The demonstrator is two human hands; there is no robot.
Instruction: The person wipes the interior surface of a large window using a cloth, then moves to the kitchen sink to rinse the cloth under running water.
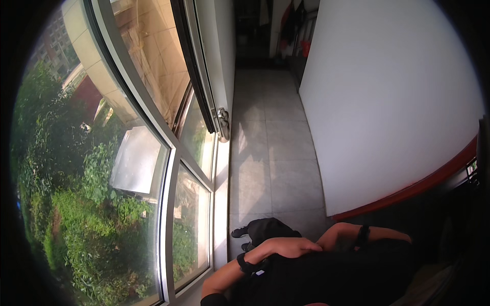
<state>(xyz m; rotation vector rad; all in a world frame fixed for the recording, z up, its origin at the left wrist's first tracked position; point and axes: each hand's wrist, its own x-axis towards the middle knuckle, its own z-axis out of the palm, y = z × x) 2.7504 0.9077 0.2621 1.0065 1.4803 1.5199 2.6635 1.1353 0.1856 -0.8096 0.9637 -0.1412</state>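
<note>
My left hand (293, 246) rests in front of my black top (329, 275), its fingertips reaching towards the other hand. My right hand (335, 232) is bent inward beside it, and the two meet at the waist. Most fingers are hidden from above, so whether anything lies between them cannot be made out. A black band (247, 264) circles my left wrist, and another black band (362, 234) sits on the right one. Below the hands show dark trousers (271, 230) and a black shoe (240, 231).
On the left, a white-framed window (172, 168) looks out on green shrubs (84, 222) and a metal sheet (138, 160). A metal window handle (223, 124) juts inward. Grey floor tiles (287, 141) run ahead beside a white wall (383, 99) with a red lower edge (417, 189).
</note>
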